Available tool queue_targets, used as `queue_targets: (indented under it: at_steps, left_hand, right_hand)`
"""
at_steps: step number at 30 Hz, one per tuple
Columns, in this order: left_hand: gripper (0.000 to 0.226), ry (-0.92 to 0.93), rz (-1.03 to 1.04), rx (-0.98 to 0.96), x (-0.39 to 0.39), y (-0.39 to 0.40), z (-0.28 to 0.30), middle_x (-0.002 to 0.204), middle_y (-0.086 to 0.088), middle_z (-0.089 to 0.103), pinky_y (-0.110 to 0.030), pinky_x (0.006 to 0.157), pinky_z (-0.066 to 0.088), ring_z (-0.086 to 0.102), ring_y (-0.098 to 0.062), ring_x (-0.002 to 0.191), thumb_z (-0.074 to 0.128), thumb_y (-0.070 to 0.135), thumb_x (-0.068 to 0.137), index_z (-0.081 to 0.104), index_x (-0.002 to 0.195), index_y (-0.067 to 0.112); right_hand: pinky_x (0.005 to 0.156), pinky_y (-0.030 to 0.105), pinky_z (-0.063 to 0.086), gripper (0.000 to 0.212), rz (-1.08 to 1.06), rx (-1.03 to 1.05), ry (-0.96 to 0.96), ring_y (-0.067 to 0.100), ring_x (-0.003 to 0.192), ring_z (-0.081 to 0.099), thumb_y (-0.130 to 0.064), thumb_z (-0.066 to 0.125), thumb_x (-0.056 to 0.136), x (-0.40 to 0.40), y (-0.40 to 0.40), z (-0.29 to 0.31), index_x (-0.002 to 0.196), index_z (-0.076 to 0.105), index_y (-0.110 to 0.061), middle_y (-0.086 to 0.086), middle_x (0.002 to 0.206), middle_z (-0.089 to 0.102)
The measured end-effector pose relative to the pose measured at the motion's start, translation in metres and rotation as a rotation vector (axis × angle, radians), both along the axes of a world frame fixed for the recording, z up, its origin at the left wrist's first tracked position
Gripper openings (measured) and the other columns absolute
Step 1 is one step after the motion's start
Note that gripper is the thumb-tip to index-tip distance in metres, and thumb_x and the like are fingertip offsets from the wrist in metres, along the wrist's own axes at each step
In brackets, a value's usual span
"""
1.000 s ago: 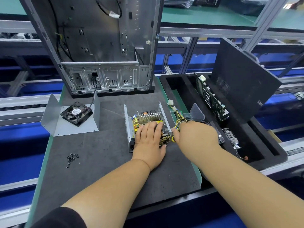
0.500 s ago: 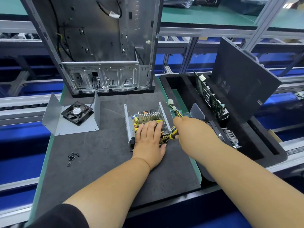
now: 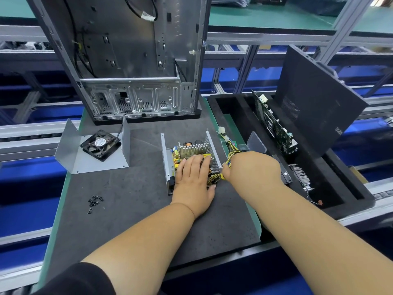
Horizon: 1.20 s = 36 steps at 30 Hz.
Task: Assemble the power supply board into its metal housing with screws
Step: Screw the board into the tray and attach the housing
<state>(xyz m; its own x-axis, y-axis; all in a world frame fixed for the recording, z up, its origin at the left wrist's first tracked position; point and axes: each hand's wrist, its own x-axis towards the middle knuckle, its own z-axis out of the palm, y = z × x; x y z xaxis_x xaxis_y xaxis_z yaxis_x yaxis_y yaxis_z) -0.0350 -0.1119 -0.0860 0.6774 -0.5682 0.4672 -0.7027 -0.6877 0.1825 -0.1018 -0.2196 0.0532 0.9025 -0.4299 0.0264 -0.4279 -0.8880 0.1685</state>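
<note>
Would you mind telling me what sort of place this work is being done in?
Most likely an electronics assembly line: an open computer case stands on a padded work mat, loose screws lie ready, and aluminium framing runs alongside.

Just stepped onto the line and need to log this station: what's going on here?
A person is fitting a power supply board into its metal housing on the dark mat. The left hand lies flat on the board, pressing it down, while the right hand gathers the yellow wire bundle at the housing's right wall. The screws sit in a loose pile to the left, untouched. A fan lies in a second metal bracket nearby.
</note>
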Motion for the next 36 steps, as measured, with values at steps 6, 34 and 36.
queue_targets:
  at_steps: [6,34,36]
  left_hand:
    - [0.084,0.011,-0.004,-0.008,0.0,0.001,0.0,0.137,-0.008,0.049,-0.044,0.117,0.015,0.033,-0.025,0.131,0.073,0.045,0.069,0.047,0.142,0.012]
    - [0.08,0.003,0.001,0.002,-0.002,0.002,0.003,0.135,-0.008,0.052,-0.045,0.115,0.017,0.032,-0.024,0.131,0.073,0.044,0.071,0.049,0.14,0.012]
    - [0.081,0.004,0.0,0.001,-0.001,0.002,0.003,0.135,-0.008,0.052,-0.045,0.115,0.017,0.032,-0.024,0.131,0.073,0.043,0.07,0.049,0.14,0.012]
  right_hand:
    - [0.06,0.033,0.032,0.02,0.15,0.103,-0.073,0.029,0.082,0.06,-0.034,0.048,0.091,-0.01,-0.002,0.004,0.091,0.036,-0.018,0.001,0.086,0.053]
    - [0.06,0.029,0.032,0.021,0.191,0.075,0.018,0.023,0.095,0.062,-0.02,0.058,0.092,-0.003,0.009,0.011,0.092,0.036,-0.021,0.001,0.104,0.062]
    - [0.06,0.029,0.032,0.018,0.184,0.076,0.009,0.023,0.094,0.062,-0.02,0.057,0.092,-0.003,0.007,0.01,0.093,0.039,-0.021,0.001,0.103,0.063]
